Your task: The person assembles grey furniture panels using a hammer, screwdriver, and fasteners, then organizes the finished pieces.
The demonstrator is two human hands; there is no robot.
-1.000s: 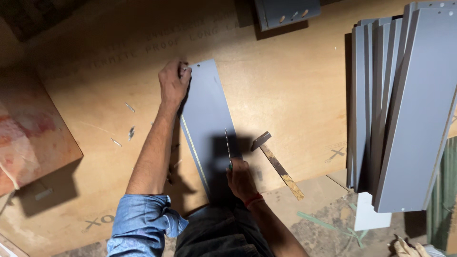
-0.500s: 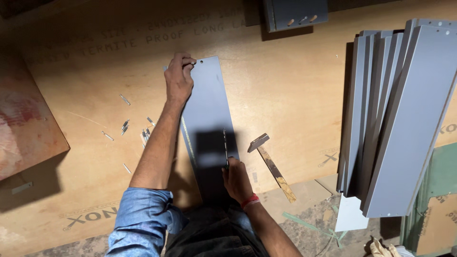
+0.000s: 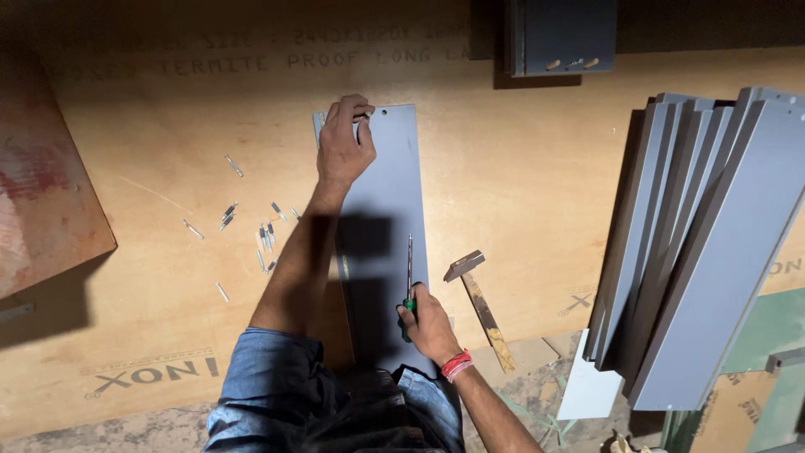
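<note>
A long grey panel (image 3: 388,180) lies flat on a plywood sheet (image 3: 168,252), running away from me. My left hand (image 3: 344,141) is stretched to the panel's far end, fingers pinched together near a small hole at its top edge; whatever they pinch is too small to make out. My right hand (image 3: 426,321) rests on the panel's near end and grips a screwdriver (image 3: 409,268) with a green handle, its shaft pointing away along the panel.
A wooden-handled hammer (image 3: 476,298) lies just right of the panel. Several small metal fittings (image 3: 251,226) are scattered to the left. A stack of grey panels (image 3: 696,243) leans at the right. A grey box piece (image 3: 560,38) sits at the top, a reddish board (image 3: 42,201) at far left.
The view has shifted a little. My left hand has stayed at the panel's far end, its fingers closing toward the hole. The right hand keeps the screwdriver at the near end.
</note>
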